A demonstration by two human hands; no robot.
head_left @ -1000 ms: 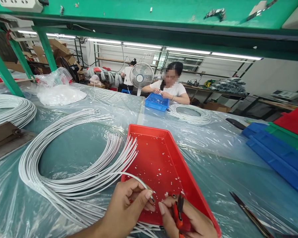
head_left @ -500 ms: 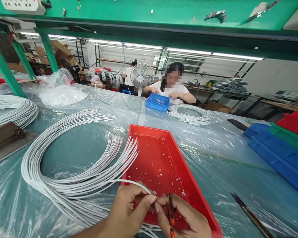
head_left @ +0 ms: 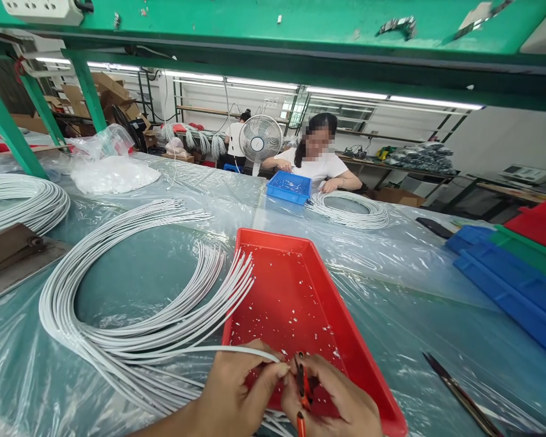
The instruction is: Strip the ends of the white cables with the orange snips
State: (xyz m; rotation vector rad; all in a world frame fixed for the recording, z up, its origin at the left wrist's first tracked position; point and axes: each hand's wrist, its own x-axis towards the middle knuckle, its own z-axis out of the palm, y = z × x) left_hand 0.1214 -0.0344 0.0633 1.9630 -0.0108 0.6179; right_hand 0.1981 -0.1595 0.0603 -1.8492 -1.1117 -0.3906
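Observation:
Over the near edge of a red tray (head_left: 284, 240), my left hand (head_left: 241, 385) pinches one white cable (head_left: 236, 348) close to its end. My right hand (head_left: 334, 394) is closed around small orange-and-black pliers (head_left: 304, 388), whose tips are beside the cable end. The fingertips of both hands almost meet, and the cable's very end is hidden between them. White scraps lie scattered in the tray. Left of it a large coil of white cables (head_left: 64, 285) rests on the plastic-covered table, with many cut ends reaching over the tray's left rim.
Tweezers (head_left: 459, 391) lie at the right. Blue trays (head_left: 514, 291) are stacked on the right edge. Across the table a person (head_left: 332, 164) sits by a blue tray (head_left: 289, 197) and a cable coil (head_left: 350, 210). A green shelf (head_left: 273, 48) spans overhead.
The pliers have tilted and shifted slightly left in my right hand, up to the cable end. The held cable sits slightly lower. The other person's hand has moved down to the far coil.

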